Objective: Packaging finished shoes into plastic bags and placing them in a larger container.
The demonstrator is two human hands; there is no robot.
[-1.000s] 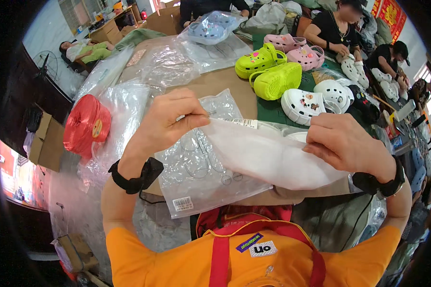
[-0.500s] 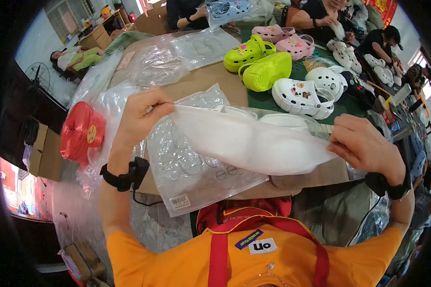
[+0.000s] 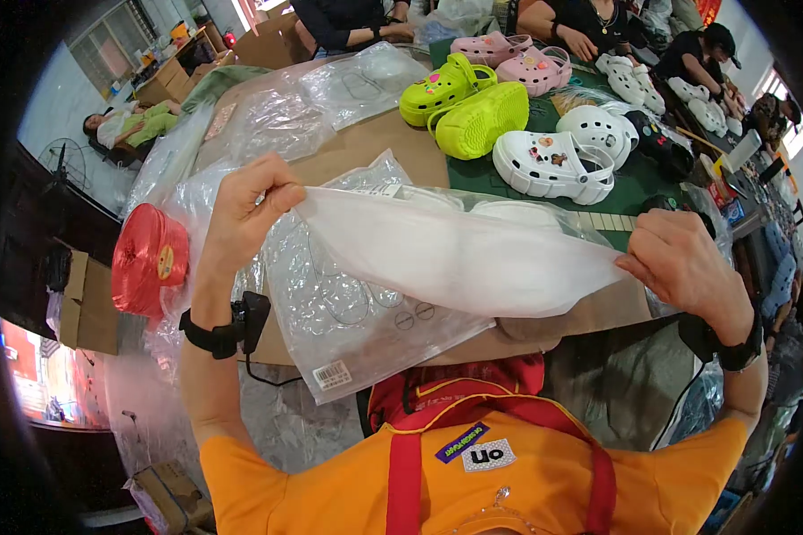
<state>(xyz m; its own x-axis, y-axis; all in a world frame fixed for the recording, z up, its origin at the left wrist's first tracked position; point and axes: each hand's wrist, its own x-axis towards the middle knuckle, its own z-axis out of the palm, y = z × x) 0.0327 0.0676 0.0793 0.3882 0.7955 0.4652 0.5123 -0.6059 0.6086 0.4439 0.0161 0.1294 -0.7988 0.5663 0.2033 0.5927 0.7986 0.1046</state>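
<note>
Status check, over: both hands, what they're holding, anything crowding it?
Left hand and right hand pinching white film at opposite ends. Film spread between them. Clear bag partly hidden behind it; decorated white clog beyond.

Even, fairly bright light covers the worktable, while the opening at left and the window at far right glare nearly white. Glints speckle the clear plastic bag; the white wrap looks washed out. Fisheye distortion bends straight edges, and blackness swallows the corners
</note>
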